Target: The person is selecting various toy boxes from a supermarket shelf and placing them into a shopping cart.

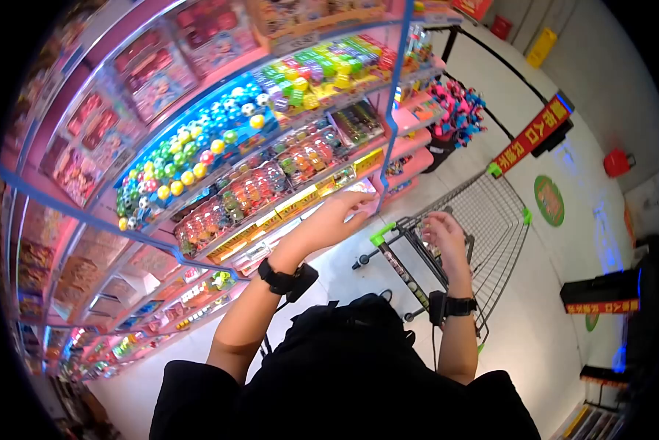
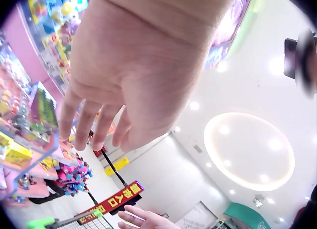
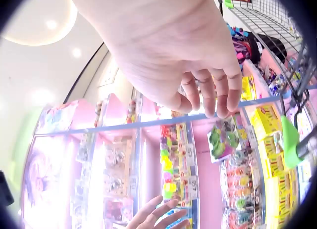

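My left hand (image 1: 333,220) is held out in front of the toy shelves, palm bare and fingers loosely bent, with nothing in it. Over the handle end of a wire shopping cart (image 1: 483,205) my right hand (image 1: 445,236) hangs in the air, its fingers relaxed and holding nothing. In the left wrist view the left palm (image 2: 133,75) fills the upper middle. The right palm (image 3: 173,56) shows in the right wrist view, fingers drooping. The cart's handle (image 1: 404,275) with green end caps lies below and beside the right hand.
Pink shelves to the left carry colourful small balls (image 1: 197,147), packets of round toys (image 1: 256,187) and yellow boxes (image 3: 277,160). Past the cart, a black rail bears a red sign (image 1: 535,132). A bin of pink and blue plush (image 1: 458,114) stands by the shelf end.
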Tool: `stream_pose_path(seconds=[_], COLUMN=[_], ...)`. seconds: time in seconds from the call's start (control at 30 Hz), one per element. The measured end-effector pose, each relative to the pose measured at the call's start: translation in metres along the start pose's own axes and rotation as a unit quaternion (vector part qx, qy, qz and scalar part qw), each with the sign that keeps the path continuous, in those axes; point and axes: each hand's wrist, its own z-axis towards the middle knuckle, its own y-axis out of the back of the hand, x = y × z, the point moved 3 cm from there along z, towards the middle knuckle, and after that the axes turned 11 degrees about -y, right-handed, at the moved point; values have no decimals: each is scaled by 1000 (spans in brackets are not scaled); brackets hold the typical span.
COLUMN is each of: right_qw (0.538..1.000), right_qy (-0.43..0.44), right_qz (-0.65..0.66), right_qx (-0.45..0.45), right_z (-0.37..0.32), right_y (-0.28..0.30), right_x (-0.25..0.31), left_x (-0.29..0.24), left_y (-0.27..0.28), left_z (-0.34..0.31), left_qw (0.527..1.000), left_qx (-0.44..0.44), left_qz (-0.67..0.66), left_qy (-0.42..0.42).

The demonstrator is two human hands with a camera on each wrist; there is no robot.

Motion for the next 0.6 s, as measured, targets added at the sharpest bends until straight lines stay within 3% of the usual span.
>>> stream_pose_path(seconds=[0.23,0.47,0.6], right_qw=[981,951,917], right_qy=[-28,103,178], right_qz=[-116,-127,-158], right_qx=[153,264,322], right_z=[5,-20,-38], right_y=[-153,-299,-335], right_x=[4,61,91], left_x=[12,-3,-7], left_y=[91,156,174], left_z=[-128,-202,-209], left_qw=[987,965,951], left_qx=[-141,-238,-301], left_qz=[40,37,-2], left_qy=[66,102,73])
